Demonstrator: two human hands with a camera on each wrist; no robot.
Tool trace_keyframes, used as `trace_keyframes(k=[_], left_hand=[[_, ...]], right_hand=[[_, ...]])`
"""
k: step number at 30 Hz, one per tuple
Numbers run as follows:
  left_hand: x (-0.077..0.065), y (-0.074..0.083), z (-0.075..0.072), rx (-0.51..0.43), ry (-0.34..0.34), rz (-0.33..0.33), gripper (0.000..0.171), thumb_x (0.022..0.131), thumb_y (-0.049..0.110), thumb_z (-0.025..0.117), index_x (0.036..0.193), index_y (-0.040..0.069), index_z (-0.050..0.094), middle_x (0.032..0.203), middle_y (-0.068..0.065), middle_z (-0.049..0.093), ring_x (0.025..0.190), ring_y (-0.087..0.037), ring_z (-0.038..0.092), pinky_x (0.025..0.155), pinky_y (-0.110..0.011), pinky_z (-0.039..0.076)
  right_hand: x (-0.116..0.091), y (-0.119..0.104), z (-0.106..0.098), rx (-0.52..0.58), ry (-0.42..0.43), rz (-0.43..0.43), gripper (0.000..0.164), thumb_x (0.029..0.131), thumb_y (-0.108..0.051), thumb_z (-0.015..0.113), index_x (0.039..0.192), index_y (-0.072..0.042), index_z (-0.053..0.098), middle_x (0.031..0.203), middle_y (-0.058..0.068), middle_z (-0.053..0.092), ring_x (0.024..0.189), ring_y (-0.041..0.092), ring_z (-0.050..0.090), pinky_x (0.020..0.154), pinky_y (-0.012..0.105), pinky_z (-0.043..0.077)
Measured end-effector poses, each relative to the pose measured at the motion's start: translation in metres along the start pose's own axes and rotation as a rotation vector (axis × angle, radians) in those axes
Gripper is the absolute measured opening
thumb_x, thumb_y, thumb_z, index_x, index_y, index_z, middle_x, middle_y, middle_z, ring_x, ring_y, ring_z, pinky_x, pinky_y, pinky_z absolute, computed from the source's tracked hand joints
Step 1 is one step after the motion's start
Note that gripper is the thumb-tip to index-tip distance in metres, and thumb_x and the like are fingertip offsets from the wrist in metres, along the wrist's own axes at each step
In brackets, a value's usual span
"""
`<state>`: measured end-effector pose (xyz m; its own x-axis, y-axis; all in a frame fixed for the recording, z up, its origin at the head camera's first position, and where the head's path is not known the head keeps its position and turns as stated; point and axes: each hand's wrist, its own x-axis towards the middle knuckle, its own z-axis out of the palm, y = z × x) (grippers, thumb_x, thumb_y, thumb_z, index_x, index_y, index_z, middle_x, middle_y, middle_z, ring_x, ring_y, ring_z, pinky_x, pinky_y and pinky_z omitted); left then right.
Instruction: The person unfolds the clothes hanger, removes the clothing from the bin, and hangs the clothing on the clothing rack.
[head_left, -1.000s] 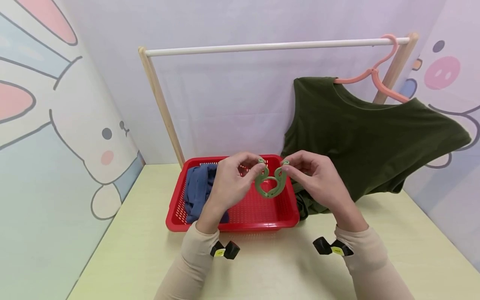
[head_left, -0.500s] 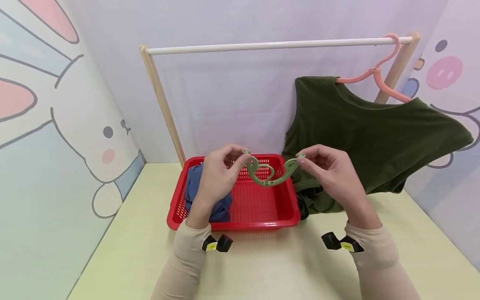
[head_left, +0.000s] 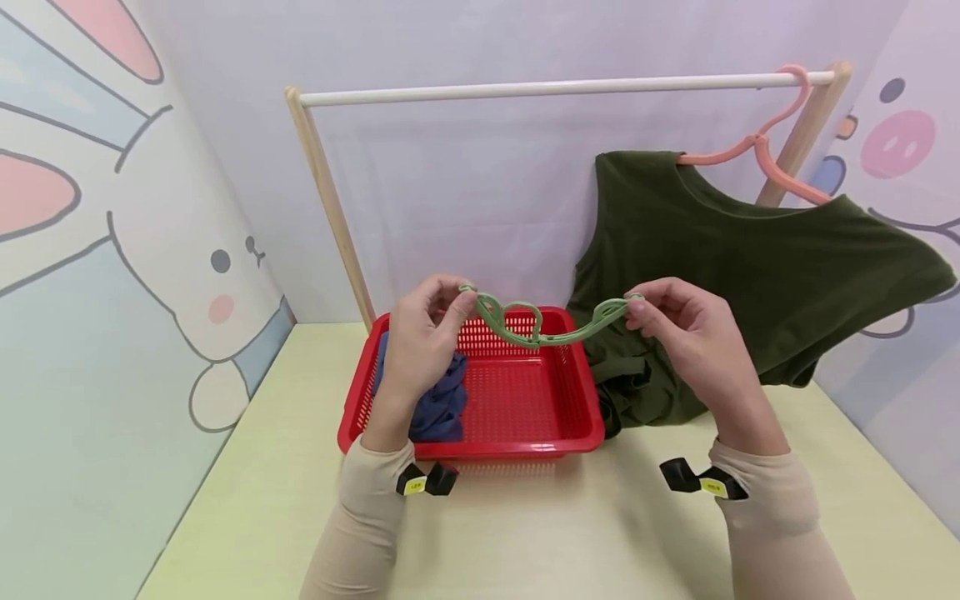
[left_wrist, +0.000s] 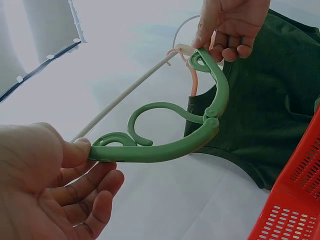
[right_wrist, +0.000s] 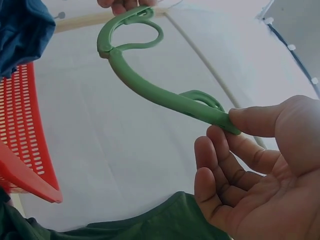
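Observation:
A green folding hanger [head_left: 564,337] is spread between my two hands above the red basket. My left hand [head_left: 422,333] pinches one arm's end between thumb and fingers. The opposite end is pinched by my right hand [head_left: 693,337]. In the left wrist view the hanger [left_wrist: 170,150] bends at its middle joint, its hook curling to one side. The right wrist view shows thumb and forefinger of the right hand [right_wrist: 265,160] on the hanger's tip [right_wrist: 220,119]. Under the left hand, blue cloth [head_left: 442,404] lies crumpled in the basket's left part.
The red basket [head_left: 517,450] stands on the pale yellow table [head_left: 525,533]. Behind it rises a rack with a white rail [head_left: 525,87] and wooden posts. A dark green sleeveless top [head_left: 697,250] hangs at right on a pink hanger [head_left: 787,171], its lower part touching the table.
My hands have moved apart and slightly up. Between them the hanger has unfolded from a tight, closed loop into a wide, shallow curve.

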<state>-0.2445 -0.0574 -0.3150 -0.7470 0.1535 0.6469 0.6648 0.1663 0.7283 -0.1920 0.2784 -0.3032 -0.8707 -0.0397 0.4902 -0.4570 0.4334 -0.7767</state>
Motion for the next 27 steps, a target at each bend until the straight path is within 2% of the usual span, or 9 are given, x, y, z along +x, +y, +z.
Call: trace_keyframes(k=[3, 6, 11, 14, 18, 27], left_hand=[[0.0001, 0.0000, -0.0010, -0.011, 0.010, -0.016, 0.018, 0.110, 0.011, 0.071, 0.121, -0.002, 0.075, 0.104, -0.016, 0.078, 0.094, -0.034, 0.078, 0.073, -0.023, 0.057], [0.0005, -0.0005, -0.0018, -0.015, 0.016, -0.021, 0.019, 0.111, 0.012, 0.070, 0.122, -0.003, 0.074, 0.105, -0.016, 0.078, 0.093, -0.033, 0.078, 0.075, -0.024, 0.058], [0.0006, -0.0011, -0.0036, -0.039, 0.043, -0.035, 0.018, 0.111, 0.009, 0.068, 0.123, -0.004, 0.072, 0.104, -0.018, 0.078, 0.084, -0.016, 0.077, 0.076, -0.024, 0.062], [0.0006, -0.0010, -0.0043, -0.075, 0.054, -0.042, 0.017, 0.111, 0.006, 0.067, 0.123, -0.006, 0.070, 0.104, -0.020, 0.078, 0.079, -0.009, 0.077, 0.077, -0.033, 0.067], [0.0007, -0.0008, -0.0042, -0.102, 0.055, -0.044, 0.018, 0.111, 0.005, 0.067, 0.124, -0.008, 0.068, 0.104, -0.023, 0.078, 0.077, -0.008, 0.077, 0.079, -0.044, 0.068], [0.0011, -0.0004, -0.0038, -0.080, 0.111, -0.039, 0.019, 0.111, 0.011, 0.069, 0.121, -0.005, 0.071, 0.103, -0.021, 0.078, 0.078, -0.013, 0.077, 0.073, -0.026, 0.064]], right_hand=[[-0.0006, 0.0009, -0.0022, 0.008, -0.002, 0.008, 0.021, 0.110, -0.015, 0.072, 0.126, 0.000, 0.074, 0.107, 0.001, 0.078, 0.093, 0.015, 0.075, 0.086, 0.019, 0.061], [-0.0003, 0.0018, -0.0032, 0.008, -0.006, 0.012, 0.022, 0.110, -0.015, 0.072, 0.126, 0.000, 0.073, 0.107, 0.000, 0.078, 0.094, 0.014, 0.075, 0.087, 0.018, 0.061], [0.0009, 0.0028, -0.0032, 0.004, -0.011, 0.019, 0.023, 0.110, -0.016, 0.072, 0.127, 0.000, 0.074, 0.108, 0.000, 0.078, 0.095, 0.014, 0.076, 0.087, 0.018, 0.061], [0.0010, 0.0035, -0.0030, -0.010, -0.017, 0.028, 0.023, 0.110, -0.017, 0.072, 0.127, -0.001, 0.074, 0.108, -0.001, 0.077, 0.095, 0.013, 0.076, 0.086, 0.018, 0.061], [0.0013, 0.0045, -0.0029, -0.027, -0.025, 0.042, 0.024, 0.111, -0.019, 0.072, 0.127, -0.002, 0.074, 0.109, -0.001, 0.077, 0.096, 0.013, 0.076, 0.085, 0.019, 0.060], [0.0010, 0.0065, -0.0027, -0.068, -0.028, 0.053, 0.024, 0.111, -0.020, 0.071, 0.128, -0.003, 0.074, 0.108, -0.003, 0.077, 0.095, 0.012, 0.075, 0.085, 0.018, 0.059]])
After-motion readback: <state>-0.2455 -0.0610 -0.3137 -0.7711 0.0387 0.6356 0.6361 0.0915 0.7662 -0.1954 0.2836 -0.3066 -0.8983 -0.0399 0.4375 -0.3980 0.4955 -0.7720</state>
